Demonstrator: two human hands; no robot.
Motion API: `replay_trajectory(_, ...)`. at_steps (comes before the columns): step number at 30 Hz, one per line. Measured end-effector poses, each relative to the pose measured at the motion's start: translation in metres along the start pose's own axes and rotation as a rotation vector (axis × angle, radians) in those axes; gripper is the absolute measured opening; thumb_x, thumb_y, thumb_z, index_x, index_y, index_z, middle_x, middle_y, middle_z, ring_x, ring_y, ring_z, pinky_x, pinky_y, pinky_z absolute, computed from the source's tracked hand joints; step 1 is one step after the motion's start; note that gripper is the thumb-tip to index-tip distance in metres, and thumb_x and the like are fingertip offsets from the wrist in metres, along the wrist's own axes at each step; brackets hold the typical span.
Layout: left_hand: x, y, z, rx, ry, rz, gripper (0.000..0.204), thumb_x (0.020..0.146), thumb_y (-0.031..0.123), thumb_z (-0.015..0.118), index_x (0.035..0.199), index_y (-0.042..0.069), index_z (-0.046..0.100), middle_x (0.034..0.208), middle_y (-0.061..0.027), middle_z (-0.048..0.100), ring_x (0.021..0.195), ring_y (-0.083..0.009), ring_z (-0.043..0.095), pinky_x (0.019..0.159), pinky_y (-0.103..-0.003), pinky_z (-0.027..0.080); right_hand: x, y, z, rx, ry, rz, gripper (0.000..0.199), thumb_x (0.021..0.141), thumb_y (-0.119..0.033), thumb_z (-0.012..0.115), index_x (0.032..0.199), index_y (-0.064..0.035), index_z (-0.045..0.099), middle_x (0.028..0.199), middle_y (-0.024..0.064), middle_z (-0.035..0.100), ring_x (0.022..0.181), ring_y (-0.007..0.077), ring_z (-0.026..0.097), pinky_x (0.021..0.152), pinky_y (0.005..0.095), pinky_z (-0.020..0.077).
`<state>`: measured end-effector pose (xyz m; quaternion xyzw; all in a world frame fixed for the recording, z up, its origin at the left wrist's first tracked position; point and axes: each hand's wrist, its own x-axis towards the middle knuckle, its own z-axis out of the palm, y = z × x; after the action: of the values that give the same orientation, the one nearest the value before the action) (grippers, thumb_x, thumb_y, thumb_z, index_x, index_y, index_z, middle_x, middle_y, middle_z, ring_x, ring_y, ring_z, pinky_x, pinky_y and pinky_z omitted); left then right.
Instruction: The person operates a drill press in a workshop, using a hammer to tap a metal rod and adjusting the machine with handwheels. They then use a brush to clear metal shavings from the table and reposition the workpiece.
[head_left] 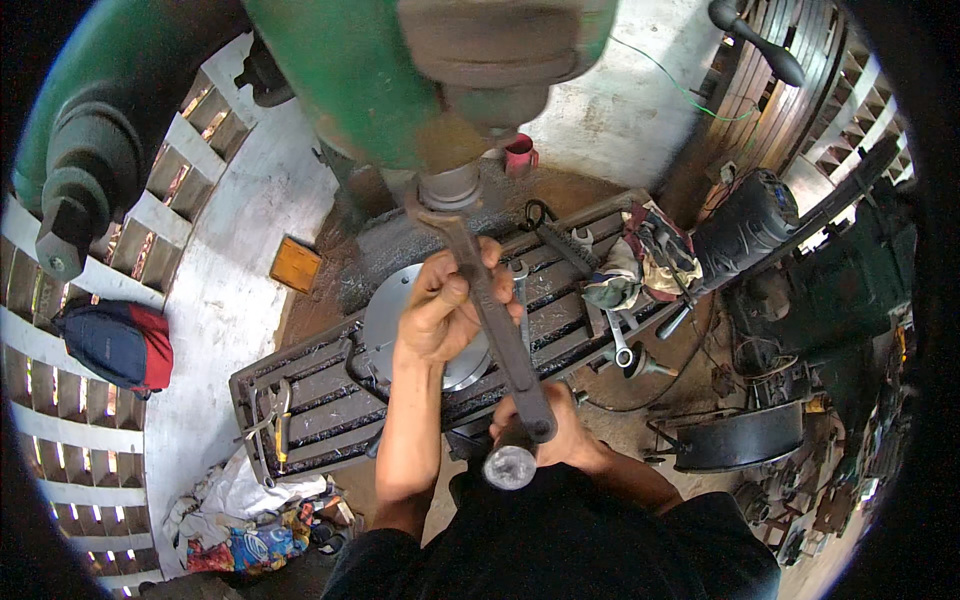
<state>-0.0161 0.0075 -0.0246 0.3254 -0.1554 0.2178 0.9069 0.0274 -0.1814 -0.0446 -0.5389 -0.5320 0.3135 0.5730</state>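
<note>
Head view, wrench point(494, 318), red mug point(520, 158), contents unclear

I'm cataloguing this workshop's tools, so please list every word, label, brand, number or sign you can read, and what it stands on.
No text can be clearly read.
Long dark-grey metal wrench: faint marks on its shaft, too blurred to read.
Dark-blue and red fabric backpack: a mark on its front, too small to read.

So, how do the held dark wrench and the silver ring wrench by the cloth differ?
The dark wrench is dull, the silver wrench shiny. The dark wrench looks bulkier than the silver wrench. The left hand holds the dark wrench; no hand touches the silver wrench. Both look metal.
</note>
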Motion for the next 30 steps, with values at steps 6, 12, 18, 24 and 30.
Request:
replay_trajectory(6, 0.003, -0.005, 0.006, -0.061, 0.014, 0.062, 0.040, 0.089, 0.022, 0.064, 0.111, -0.006, 0.046, 0.105, -0.0083, 0.047, 0.093, -0.0251, 0.056, 0.079, -0.046, 0.057, 0.001, 0.004, -0.010, -0.360, -0.467, -0.257, 0.039, 0.059, -0.018, 0.070, 0.094, -0.0076, 0.057, 0.095, 0.0088, 0.064, 0.087, 0.0290, 0.063, 0.074, 0.0442, 0.0502)
replay_trajectory(12, 0.006, -0.011, 0.008, 0.001, 0.065, 0.044, 0.036, 0.089, 0.021, 0.063, 0.111, -0.005, 0.050, 0.108, -0.0076, 0.047, 0.094, -0.0270, 0.056, 0.082, -0.050, 0.055, 0.003, 0.009, -0.025, -0.238, -0.205, -0.065, 0.032, 0.059, -0.019, 0.072, 0.088, -0.0080, 0.062, 0.076, 0.0085, 0.063, 0.070, 0.0298, 0.064, 0.067, 0.0385, 0.0522)
replay_trajectory(18, 0.012, -0.017, 0.009, 0.041, 0.133, -0.008, 0.042, 0.088, 0.027, 0.065, 0.111, -0.004, 0.048, 0.099, -0.0086, 0.049, 0.089, -0.0290, 0.060, 0.080, -0.048, 0.054, -0.004, 0.006, -0.044, 0.040, 0.144, 0.156, 0.017, 0.061, -0.013, 0.073, 0.073, -0.0076, 0.063, 0.063, 0.0052, 0.063, 0.058, 0.0233, 0.062, 0.059, 0.0349, 0.0516)
replay_trajectory(24, 0.021, -0.027, 0.019, 0.086, 0.130, 0.066, 0.036, 0.088, 0.026, 0.065, 0.108, 0.000, 0.052, 0.106, -0.0059, 0.049, 0.097, -0.0270, 0.057, 0.088, -0.050, 0.052, -0.010, 0.013, -0.062, -0.350, -0.277, -0.321, 0.035, 0.054, -0.016, 0.074, 0.086, -0.0072, 0.062, 0.081, 0.0077, 0.061, 0.075, 0.0267, 0.061, 0.066, 0.0366, 0.0492)
replay_trajectory(30, 0.032, -0.038, 0.024, 0.124, 0.203, 0.151, 0.038, 0.087, 0.028, 0.067, 0.107, 0.001, 0.052, 0.100, -0.0074, 0.053, 0.097, -0.0244, 0.057, 0.092, -0.049, 0.049, 0.000, 0.027, -0.075, -0.358, 0.075, -0.200, 0.015, 0.067, -0.010, 0.074, 0.070, -0.0048, 0.060, 0.062, 0.0053, 0.060, 0.055, 0.0176, 0.060, 0.050, 0.0305, 0.0454)
